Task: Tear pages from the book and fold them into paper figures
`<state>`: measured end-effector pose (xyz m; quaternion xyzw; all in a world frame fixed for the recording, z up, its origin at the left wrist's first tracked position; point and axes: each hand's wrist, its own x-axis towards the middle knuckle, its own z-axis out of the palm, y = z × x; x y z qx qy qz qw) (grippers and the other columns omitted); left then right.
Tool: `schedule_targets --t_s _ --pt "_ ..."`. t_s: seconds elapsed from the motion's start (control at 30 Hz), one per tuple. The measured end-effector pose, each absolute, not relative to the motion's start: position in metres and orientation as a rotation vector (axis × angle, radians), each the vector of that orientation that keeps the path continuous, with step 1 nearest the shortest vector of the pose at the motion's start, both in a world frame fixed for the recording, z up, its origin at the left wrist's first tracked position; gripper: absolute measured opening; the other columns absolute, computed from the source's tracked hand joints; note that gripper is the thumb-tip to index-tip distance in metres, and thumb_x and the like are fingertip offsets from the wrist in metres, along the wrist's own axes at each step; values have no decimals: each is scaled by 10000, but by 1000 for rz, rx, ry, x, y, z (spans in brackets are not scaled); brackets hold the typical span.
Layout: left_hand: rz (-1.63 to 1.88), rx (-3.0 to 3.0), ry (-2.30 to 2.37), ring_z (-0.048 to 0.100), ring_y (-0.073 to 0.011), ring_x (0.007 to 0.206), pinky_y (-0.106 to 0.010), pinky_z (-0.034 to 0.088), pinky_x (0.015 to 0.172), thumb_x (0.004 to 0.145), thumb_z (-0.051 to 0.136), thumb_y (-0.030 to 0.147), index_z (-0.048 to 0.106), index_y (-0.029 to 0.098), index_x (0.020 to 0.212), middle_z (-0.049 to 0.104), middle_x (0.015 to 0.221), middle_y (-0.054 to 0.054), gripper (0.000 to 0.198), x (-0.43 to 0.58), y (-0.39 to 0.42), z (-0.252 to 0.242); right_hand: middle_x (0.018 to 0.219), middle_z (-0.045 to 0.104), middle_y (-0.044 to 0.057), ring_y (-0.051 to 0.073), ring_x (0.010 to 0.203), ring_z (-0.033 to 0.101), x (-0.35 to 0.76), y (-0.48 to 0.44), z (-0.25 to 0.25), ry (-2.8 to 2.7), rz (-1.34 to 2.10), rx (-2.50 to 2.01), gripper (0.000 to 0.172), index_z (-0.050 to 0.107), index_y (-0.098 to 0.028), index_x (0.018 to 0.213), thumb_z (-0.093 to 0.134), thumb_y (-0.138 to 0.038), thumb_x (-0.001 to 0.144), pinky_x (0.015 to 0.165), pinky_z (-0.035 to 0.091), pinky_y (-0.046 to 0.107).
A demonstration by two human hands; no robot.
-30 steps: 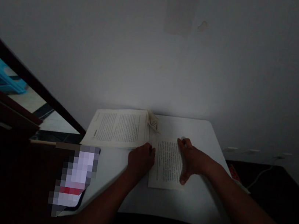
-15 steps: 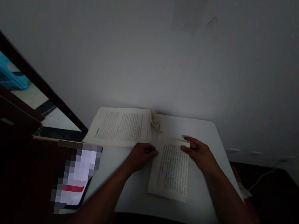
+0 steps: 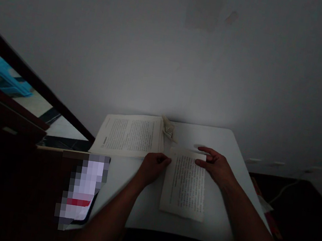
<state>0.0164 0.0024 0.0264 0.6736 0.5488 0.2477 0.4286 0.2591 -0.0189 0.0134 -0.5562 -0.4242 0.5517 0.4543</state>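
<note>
A printed paper sheet [image 3: 186, 188] lies over the white table in front of me. My left hand [image 3: 154, 167] pinches its upper left edge between thumb and fingers. At the upper right corner, my right hand [image 3: 213, 165] has its thumb on top of the sheet and the other fingers behind or beyond the edge, the index finger stretched out. Further left lies a stack of printed pages [image 3: 130, 135], with a crumpled piece of paper [image 3: 169, 130] at its right side.
The white table [image 3: 206, 137] stands against a grey wall. A phone with a lit, blurred screen [image 3: 87, 190] lies at the left edge. Beyond a dark slanted frame at the far left is a blue plastic object [image 3: 2, 74]. A cable [image 3: 285, 187] runs at the right.
The lower edge of the sheet has shifted slightly down and to the right. Both hands keep nearly the same place and hold.
</note>
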Motion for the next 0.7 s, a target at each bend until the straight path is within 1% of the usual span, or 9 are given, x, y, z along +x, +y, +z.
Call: schedule_targets --t_s 0.13,0.37,0.6,0.7 --pt "594 1694 1366 647 -164 730 -265 483 678 808 546 338 701 124 821 712 776 -60 264 18 3 25 789 729 18 223 729 686 260 -19 12 -1036 1362 -1354 617 577 -214 1128 808 -320 566 753 530 408" --pt "592 1703 1362 649 -173 740 -275 482 686 807 541 345 698 131 814 712 778 -60 266 17 4 23 783 726 26 220 702 680 260 -19 12 -1069 1323 -1401 675 566 -203 1155 813 -357 546 704 536 391" --pt "627 1682 1346 643 -166 727 -264 469 684 798 550 317 699 130 795 706 765 -52 239 18 2 24 688 698 -3 164 565 623 259 -18 13 -1116 1264 -1436 691 569 -179 1149 820 -354 529 578 498 317" --pt "625 1663 1343 641 -162 720 -262 468 681 796 552 307 696 129 791 704 763 -52 230 19 2 24 699 701 -4 164 574 623 258 -18 14 -1108 1275 -1429 673 571 -197 1140 821 -341 532 575 497 309"
